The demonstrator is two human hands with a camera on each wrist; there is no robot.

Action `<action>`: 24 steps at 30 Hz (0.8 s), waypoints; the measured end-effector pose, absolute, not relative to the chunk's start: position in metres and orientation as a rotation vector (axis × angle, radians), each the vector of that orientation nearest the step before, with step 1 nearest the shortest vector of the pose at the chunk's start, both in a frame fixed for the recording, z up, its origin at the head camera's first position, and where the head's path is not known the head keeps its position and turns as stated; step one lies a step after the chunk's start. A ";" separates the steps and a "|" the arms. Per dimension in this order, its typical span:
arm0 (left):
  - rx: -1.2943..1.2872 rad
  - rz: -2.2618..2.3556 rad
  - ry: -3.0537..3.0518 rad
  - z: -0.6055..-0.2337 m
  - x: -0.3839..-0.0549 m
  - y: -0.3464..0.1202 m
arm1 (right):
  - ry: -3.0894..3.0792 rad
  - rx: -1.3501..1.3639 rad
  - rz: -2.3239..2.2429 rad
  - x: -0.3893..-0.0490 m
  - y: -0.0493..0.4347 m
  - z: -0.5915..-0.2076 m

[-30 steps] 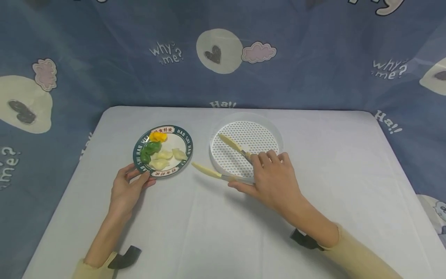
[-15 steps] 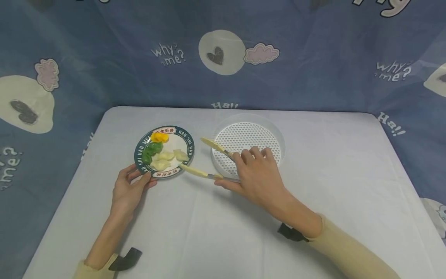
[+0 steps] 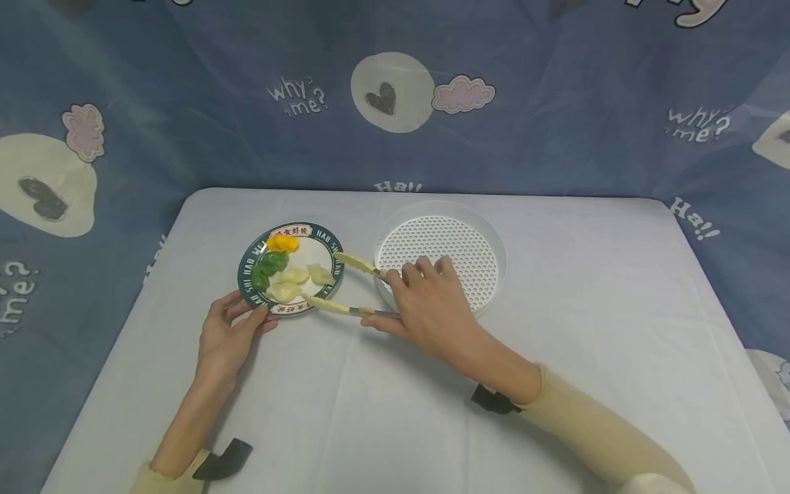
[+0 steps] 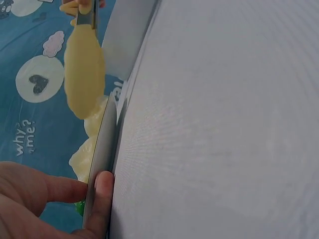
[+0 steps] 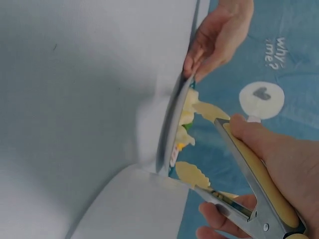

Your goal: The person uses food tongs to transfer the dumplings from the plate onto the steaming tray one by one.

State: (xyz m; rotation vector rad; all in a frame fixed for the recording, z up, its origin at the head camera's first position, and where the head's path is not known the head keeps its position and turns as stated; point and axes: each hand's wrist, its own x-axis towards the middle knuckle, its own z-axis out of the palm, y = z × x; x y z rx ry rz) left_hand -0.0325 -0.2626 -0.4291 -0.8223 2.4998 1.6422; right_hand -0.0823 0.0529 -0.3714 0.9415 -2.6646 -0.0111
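My left hand (image 3: 227, 337) pinches the near-left rim of a round plate (image 3: 245, 276) with a dark green lettered border, thumb on top and fingers underneath. On it lie several toy-like dumplings: pale ones (image 3: 285, 292), green ones (image 3: 274, 261) and a yellow one (image 3: 282, 243). My right hand (image 3: 428, 305) grips metal tongs (image 3: 327, 304) with pale yellow tips and handle pads. The tongs are spread apart, their tips at the plate's right edge around the pale dumplings. In the right wrist view, the tips (image 5: 192, 174) hang beside the dumplings, with nothing visible pinched between them.
A round white perforated tray (image 3: 432, 237) with a raised rim stands right of the plate, partly under my right hand. A white cloth (image 3: 395, 412) covers the table. Behind it hangs a blue printed curtain (image 3: 234, 137).
My right hand has moved left with the spread tongs, from over the perforated tray to the plate's right edge. The left hand and the plate stay in place.
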 end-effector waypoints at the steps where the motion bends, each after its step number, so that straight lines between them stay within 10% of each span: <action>1: -0.823 1.644 2.498 -0.429 -0.032 -0.263 | -2.662 0.944 -0.015 -0.083 0.051 -0.372; 24: -0.820 1.689 2.476 -0.432 -0.031 -0.266 | -2.591 0.937 -0.122 -0.094 0.029 -0.377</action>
